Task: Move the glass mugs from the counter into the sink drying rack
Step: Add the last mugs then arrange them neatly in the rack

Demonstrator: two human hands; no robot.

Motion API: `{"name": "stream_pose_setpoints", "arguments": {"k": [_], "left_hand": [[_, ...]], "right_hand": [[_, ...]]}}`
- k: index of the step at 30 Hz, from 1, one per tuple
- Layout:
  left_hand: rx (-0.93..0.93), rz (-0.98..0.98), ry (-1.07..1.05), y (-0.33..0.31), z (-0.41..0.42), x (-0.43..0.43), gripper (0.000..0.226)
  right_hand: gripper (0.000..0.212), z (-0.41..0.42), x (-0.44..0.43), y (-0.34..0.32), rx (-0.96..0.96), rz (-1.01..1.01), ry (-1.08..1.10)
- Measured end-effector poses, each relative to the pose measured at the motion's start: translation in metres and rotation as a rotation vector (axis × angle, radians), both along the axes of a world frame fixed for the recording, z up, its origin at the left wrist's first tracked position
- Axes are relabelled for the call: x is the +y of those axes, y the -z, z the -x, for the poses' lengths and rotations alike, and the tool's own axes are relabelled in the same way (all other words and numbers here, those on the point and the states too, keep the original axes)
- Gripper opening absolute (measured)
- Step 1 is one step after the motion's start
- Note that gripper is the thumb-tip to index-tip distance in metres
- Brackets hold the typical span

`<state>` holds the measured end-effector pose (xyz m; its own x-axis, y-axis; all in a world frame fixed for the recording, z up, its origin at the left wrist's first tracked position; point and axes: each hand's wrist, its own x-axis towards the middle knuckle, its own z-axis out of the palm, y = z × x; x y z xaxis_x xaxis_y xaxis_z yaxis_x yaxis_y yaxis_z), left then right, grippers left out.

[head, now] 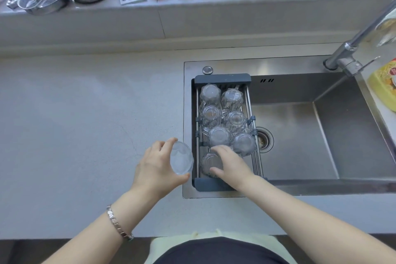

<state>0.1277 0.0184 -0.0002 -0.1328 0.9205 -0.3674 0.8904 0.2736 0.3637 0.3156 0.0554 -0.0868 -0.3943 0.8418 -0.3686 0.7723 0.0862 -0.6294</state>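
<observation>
A dark-framed drying rack [222, 78] spans the left end of the sink and holds several clear glass mugs [219, 135] upside down in two rows. My left hand [157, 167] grips one more glass mug [181, 157], tilted on its side, just left of the rack over the sink rim. My right hand [230, 164] reaches into the near end of the rack and clasps an inverted glass mug [209, 163] there, fingers wrapped round its side.
The steel sink basin [300, 141] with its drain lies right of the rack, and the faucet [351, 49] arches over it. A yellow bottle [383, 83] sits at far right. Pots, a strainer, cloths and a spray bottle line the back ledge. Grey counter [85, 124] stretches left.
</observation>
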Motion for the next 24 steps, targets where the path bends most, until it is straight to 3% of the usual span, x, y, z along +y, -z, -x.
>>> {"name": "stream_pose_setpoints", "arguments": {"k": [2,5,9,13,14,16,20,24], "left_hand": [[-0.094,0.009,-0.052,-0.008,-0.007,0.007,0.081],[-0.406,0.036,-0.216,-0.017,-0.026,0.024,0.074],[-0.823,0.181,-0.281,-0.016,-0.058,0.041,0.074],[-0.953,0.351,-0.183,-0.003,-0.089,0.047,0.011],[-0.944,0.379,-0.147,0.004,-0.092,0.051,0.013],[-0.822,0.309,-0.083,0.019,-0.095,0.065,0.039],[-0.135,-0.012,0.299,0.045,-0.101,0.111,0.028],[0.12,0.052,0.513,0.066,-0.12,0.145,0.052]], "right_hand": [[0.074,-0.012,0.001,-0.016,0.149,0.024,0.062],[0.094,-0.024,-0.005,-0.048,0.44,0.125,0.128],[0.081,-0.044,-0.007,-0.069,0.755,0.114,0.377],[0.067,-0.079,0.001,-0.075,0.644,0.128,0.437],[0.064,-0.089,0.002,-0.074,0.576,0.123,0.434],[0.06,-0.106,0.006,-0.072,0.429,0.091,0.435],[0.061,-0.13,0.023,-0.066,0.19,0.05,0.365],[0.063,-0.132,0.035,-0.056,0.073,0.081,0.266]]}}
